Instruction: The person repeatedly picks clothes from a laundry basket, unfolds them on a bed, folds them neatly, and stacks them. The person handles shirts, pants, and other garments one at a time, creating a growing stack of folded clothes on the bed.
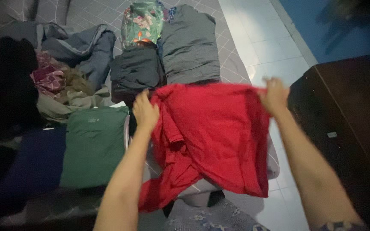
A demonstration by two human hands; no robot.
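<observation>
Hanging soft and creased, the red shirt (210,137) droops over the grey mattress (232,60), below the folded grey garment (189,45). Left hand (145,112) and right hand (274,95), arms outstretched, each pinch its top edge closed.

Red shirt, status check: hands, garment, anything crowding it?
Left hand and right hand grip red shirt by its top edge, spread out. Folded green shirt lies beside; dark folded piles just beyond.
</observation>
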